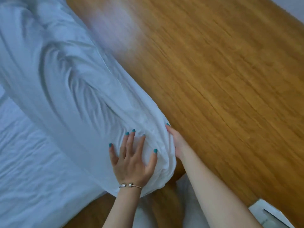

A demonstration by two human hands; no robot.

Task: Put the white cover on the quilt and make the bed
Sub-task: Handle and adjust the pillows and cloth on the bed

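the white cover [79, 89] lies bunched and wrinkled in a long thick roll across the bed [24, 162], running from the far end down to the near corner, where its rounded end hangs over the bed's edge above the wooden floor [222, 79]. whether the quilt is inside it cannot be told from this view. the bed's sheet, pale and creased, shows on the side of the roll away from the floor.

the left hand [131, 160] rests flat on top of the cover's near end, its fingers [130, 140] spread and straight, pressing into the cloth; the nails are painted teal. a thin bracelet [130, 185] with two beads sits on that wrist.

the right hand [176, 142] is at the floor side of the same end, just beside the left hand, pressed against the cover with its fingers tucked into the fold; most of them are hidden by the cloth, so it appears to grip the fabric, though the hold is only partly seen. the bare right forearm reaches in from the near edge.

beyond the cover the floor is blurred. a white object [269, 214] sits on the floor near the right forearm.
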